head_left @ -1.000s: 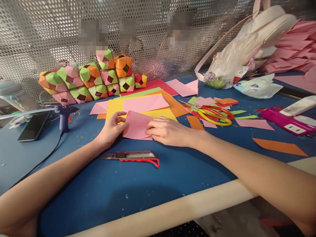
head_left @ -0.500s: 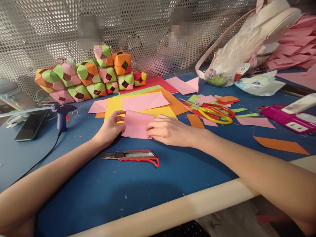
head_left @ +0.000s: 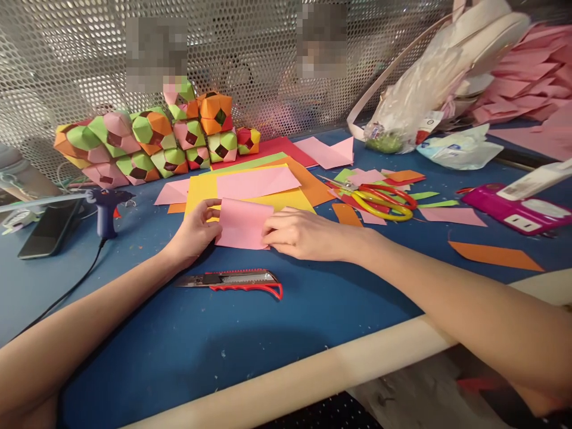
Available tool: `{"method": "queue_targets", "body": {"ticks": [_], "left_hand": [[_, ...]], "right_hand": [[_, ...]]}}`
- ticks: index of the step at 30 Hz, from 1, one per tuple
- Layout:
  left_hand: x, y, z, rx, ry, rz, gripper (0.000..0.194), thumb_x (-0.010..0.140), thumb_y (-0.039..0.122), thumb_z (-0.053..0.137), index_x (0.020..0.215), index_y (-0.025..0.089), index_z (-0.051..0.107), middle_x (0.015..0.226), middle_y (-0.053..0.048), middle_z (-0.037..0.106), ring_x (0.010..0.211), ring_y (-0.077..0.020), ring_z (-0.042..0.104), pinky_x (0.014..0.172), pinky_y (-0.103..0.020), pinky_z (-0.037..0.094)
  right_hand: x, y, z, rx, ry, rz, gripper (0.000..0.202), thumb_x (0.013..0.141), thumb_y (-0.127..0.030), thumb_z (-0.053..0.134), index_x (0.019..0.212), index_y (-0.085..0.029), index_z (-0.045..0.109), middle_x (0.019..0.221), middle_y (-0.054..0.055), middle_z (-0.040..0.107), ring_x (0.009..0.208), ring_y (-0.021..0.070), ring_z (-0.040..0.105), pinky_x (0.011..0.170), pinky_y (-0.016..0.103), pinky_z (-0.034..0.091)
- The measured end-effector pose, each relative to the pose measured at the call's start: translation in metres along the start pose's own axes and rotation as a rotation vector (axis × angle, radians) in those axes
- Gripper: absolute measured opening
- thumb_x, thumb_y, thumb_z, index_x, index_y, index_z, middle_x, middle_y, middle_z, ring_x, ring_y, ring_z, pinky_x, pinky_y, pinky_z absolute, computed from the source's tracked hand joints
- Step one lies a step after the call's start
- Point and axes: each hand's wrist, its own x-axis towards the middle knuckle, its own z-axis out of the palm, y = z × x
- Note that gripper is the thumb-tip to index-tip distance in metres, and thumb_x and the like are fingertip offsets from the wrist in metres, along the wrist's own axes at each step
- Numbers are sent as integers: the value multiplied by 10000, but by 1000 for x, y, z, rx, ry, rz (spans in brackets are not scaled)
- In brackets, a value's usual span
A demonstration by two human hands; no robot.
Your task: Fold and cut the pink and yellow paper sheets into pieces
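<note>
Between my hands is a sheet of pink paper (head_left: 243,223), bent over along its far edge. My left hand (head_left: 201,229) grips its left side, thumb and fingers closed on the edge. At the lower right corner, my right hand (head_left: 297,233) pinches the paper with its fingertips. A red utility knife (head_left: 241,280) lies in front of the paper, its blade pointing left. Behind my hands, another pink sheet (head_left: 254,182) rests on yellow paper (head_left: 201,193).
Folded-paper blocks (head_left: 156,137) are stacked against the mesh partition (head_left: 268,53). A glue gun (head_left: 106,211) and a phone (head_left: 49,229) sit at left. To the right are scissors (head_left: 388,201), paper scraps and a purple power strip (head_left: 509,205). The table's pale edge (head_left: 313,375) runs along the front.
The whole scene has shifted slightly left in view. Both hands keep nearly the same hold on the pink paper, and its bend looks much the same.
</note>
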Motion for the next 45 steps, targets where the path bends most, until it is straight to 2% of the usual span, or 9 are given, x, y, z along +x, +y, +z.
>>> {"method": "queue_targets", "body": {"ticks": [8,11,14,16,19,23,32,37,45], "left_hand": [[-3,5,2,-1,21,-12,528,617,56,570,1129,174,522,945,-11,567,525,-43,492,488,-205,383],[-2,7,2,-41,59,8,529,603,67,595,1117,170,522,920,-5,569,550,-54,492,485,-195,370],[-1,11,1,-127,141,69,527,588,72,612,1099,175,531,900,-2,583,610,-70,506,505,-183,375],[-1,15,1,-171,172,106,535,588,73,614,1106,184,538,911,-5,593,638,-75,514,515,-177,372],[-2,20,1,-200,187,128,543,597,76,616,1121,194,541,940,-12,607,658,-77,525,522,-175,369],[-6,24,4,-213,199,143,513,620,78,626,1112,195,546,946,-10,608,664,-72,532,526,-172,374],[-10,25,7,-440,154,50,438,715,130,697,1112,179,520,815,20,622,720,-100,633,702,-240,527],[-13,26,9,-481,118,-136,265,780,152,642,1027,123,549,822,-46,678,696,-153,696,718,-293,567],[-12,20,7,-443,137,-100,253,726,146,705,954,106,603,737,-41,689,697,-169,709,694,-267,566]], "right_hand": [[0,-2,-6,101,-56,60,289,849,-50,470,908,-198,711,936,58,667,892,196,588,813,368,450],[2,-2,-3,196,43,138,243,854,-74,470,852,-186,685,911,56,667,839,180,592,764,338,459],[7,2,0,321,356,420,91,847,-188,552,783,-179,617,814,42,643,733,156,574,687,307,460],[10,5,0,496,515,645,145,816,-313,631,789,-180,581,798,39,631,712,151,569,635,289,462],[14,6,-2,989,429,832,320,775,-472,669,834,-169,589,873,66,645,699,141,587,535,249,448],[18,-5,-2,1308,263,857,342,646,-420,797,759,-147,624,816,58,661,592,94,561,445,204,381],[21,-6,2,1296,497,870,331,564,-388,834,604,-139,620,648,33,668,486,64,497,458,217,369],[21,-4,-1,1364,525,907,333,543,-374,841,592,-138,611,631,33,665,486,63,487,464,217,358],[22,-7,-1,1359,505,957,328,507,-345,851,597,-124,626,594,23,638,477,62,481,449,219,335]]}}
